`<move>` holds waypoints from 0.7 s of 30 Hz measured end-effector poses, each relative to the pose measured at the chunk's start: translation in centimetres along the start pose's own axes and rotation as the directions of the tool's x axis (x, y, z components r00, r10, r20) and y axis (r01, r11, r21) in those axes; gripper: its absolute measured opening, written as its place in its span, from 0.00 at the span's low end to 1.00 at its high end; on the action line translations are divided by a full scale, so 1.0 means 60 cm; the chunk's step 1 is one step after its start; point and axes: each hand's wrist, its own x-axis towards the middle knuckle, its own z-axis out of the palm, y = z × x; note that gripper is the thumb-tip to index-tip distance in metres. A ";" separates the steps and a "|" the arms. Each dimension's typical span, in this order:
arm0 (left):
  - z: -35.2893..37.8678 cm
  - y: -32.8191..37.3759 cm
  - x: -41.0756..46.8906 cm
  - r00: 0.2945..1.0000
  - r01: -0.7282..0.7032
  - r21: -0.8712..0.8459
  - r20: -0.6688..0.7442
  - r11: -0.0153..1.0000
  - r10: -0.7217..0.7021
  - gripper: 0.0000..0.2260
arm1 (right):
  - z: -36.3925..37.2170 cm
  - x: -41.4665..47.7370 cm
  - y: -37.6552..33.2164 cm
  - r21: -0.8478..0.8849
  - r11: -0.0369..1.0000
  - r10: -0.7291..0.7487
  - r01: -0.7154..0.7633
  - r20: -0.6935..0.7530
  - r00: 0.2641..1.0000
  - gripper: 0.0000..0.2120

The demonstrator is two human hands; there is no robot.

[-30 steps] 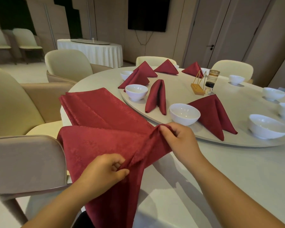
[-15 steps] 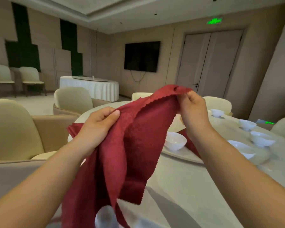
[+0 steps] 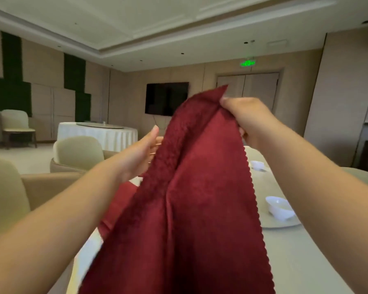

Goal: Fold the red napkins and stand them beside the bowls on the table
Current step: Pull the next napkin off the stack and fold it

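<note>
One red napkin [image 3: 189, 198] hangs in the air over the table [image 3: 295, 262]. The right hand [image 3: 249, 122] clenches its top corner. The left hand [image 3: 140, 153], thumb straight, meets the left edge, its fingers hidden behind the cloth, so any grip is indiscernible. A white bowl [image 3: 278, 206] stands on the table at right.

Our raised red napkin [image 3: 189, 198] hides most of the table [image 3: 295, 262] and the fingertips of our left hand [image 3: 139, 154], its lower end cut off below.

A dark television [image 3: 166, 98] hung centre frame on the beige wall; a green exit sign [image 3: 247, 63] glowed above double doors [image 3: 261, 88]; a skirted table [image 3: 98, 135] and cream chairs [image 3: 77, 151] stood left.
</note>
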 end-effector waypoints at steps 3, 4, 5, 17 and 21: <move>0.026 0.001 -0.003 0.995 -0.095 0.115 0.053 0.989 0.090 0.28 | -0.002 0.009 0.049 -0.066 0.991 0.118 -0.113 0.081 0.990 0.18; 0.037 0.002 -0.005 0.991 -0.113 0.200 0.096 0.973 0.096 0.26 | 0.001 0.012 0.062 -0.068 0.989 0.138 -0.132 0.093 0.986 0.18; 0.048 0.002 -0.006 0.986 -0.125 0.299 0.142 0.946 0.086 0.27 | 0.004 0.016 0.071 -0.066 0.988 0.147 -0.141 0.097 0.984 0.18; 0.053 -0.129 0.065 0.984 0.078 0.691 -0.168 0.719 0.055 0.07 | 0.003 0.056 0.153 -0.169 0.966 0.208 -0.194 0.069 0.976 0.17; 0.007 -0.174 0.097 0.938 0.172 0.453 -0.346 0.875 -0.006 0.07 | -0.016 0.072 0.212 -0.299 0.913 0.313 -0.276 0.083 0.946 0.14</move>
